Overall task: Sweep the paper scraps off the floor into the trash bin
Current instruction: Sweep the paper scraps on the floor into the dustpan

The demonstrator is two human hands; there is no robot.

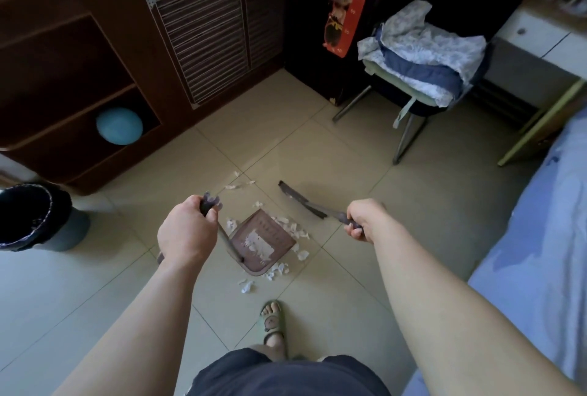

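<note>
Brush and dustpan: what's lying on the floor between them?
In the head view, white scraps lie between the brush and the dustpan, strewn along the dustpan's right edge.

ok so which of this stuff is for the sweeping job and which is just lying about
For the job: dustpan in left hand, brush in right hand, paper scraps, trash bin.
Just lying about: blue ball, clothes on chair, height chart, bed.
</note>
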